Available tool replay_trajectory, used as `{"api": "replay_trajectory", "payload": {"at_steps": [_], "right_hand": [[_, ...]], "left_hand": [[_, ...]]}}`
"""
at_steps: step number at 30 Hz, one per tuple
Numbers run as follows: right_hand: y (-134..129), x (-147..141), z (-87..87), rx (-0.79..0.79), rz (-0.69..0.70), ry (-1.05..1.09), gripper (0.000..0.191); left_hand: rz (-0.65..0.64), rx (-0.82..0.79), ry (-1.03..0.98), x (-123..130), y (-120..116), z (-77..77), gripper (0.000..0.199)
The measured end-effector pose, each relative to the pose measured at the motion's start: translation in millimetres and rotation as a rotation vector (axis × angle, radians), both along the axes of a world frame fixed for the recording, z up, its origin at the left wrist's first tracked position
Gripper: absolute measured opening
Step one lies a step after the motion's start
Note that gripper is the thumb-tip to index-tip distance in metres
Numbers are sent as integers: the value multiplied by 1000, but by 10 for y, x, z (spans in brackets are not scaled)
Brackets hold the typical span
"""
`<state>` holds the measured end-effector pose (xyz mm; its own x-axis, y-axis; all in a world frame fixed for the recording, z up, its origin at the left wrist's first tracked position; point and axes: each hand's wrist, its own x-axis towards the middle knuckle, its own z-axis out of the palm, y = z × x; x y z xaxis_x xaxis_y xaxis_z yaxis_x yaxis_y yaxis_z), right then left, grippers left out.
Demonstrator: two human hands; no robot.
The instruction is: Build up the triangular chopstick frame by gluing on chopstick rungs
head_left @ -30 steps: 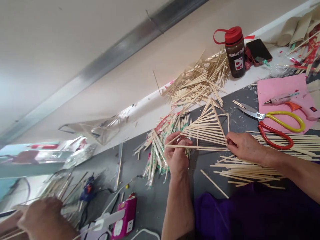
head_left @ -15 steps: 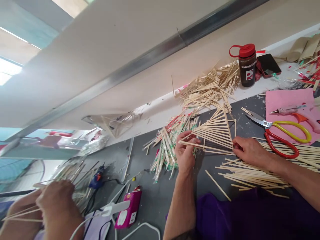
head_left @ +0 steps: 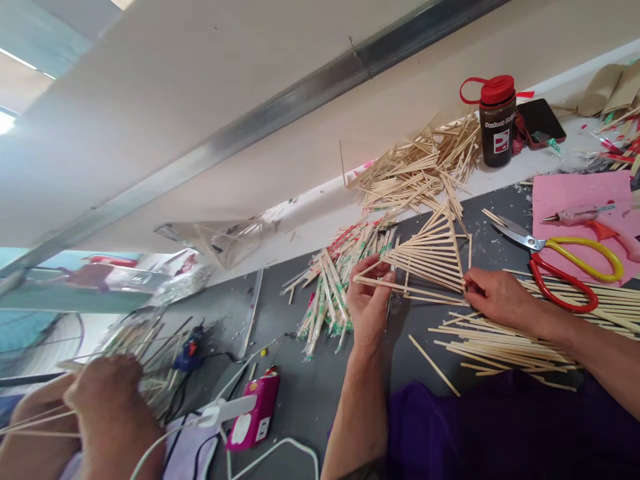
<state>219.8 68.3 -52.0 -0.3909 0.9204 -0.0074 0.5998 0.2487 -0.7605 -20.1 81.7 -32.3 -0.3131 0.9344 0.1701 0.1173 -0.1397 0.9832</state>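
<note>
A fan-shaped frame of thin wooden sticks point(head_left: 431, 259) stands over the grey table in front of me. My left hand point(head_left: 371, 293) grips its left corner between thumb and fingers. At the lower right corner of the frame, my right hand point(head_left: 487, 291) is closed with the fingertips against the stick ends. Loose sticks point(head_left: 505, 347) lie in a row just below my right hand. Wrapped chopsticks point(head_left: 327, 293) are heaped to the left of the frame.
Scissors point(head_left: 543, 250) and a glue gun point(head_left: 597, 223) lie right, near a pink sheet point(head_left: 555, 193). Behind are a stick pile point(head_left: 420, 167), a bottle point(head_left: 497, 127) and a phone point(head_left: 543, 122). Another person's hands point(head_left: 105, 393) hold sticks at left, near a magenta power strip point(head_left: 255, 413).
The view has shifted slightly, moving most things a little up and left. Both my hands keep their places on the frame.
</note>
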Motion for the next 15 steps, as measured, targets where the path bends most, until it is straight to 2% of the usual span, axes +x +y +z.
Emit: {"api": "replay_trajectory", "payload": {"at_steps": [3,7,8,9,10,11,12,15], "right_hand": [[7,9,11,-13,10,-2,7],[15,13,26,-24,12,-14,10],[17,11,31,-29,10,-18,10],[19,9,35,-35,7,-19,10],[22,7,40,-39,5,-20,10],[25,4,45,-42,4,-21,9],[27,3,50,-43,2,-23,9],[27,6,64,-41,-11,-31,9]], "left_hand": [[6,14,29,-8,-17,28,43],[45,1,107,-86,-145,147,49],[85,-4,144,-104,-215,184,49],[177,33,199,-109,-300,220,43],[257,55,239,-99,-395,251,33],[282,35,257,-68,-492,276,24],[250,-13,263,-17,-583,293,18],[76,-183,188,209,-757,296,22]]}}
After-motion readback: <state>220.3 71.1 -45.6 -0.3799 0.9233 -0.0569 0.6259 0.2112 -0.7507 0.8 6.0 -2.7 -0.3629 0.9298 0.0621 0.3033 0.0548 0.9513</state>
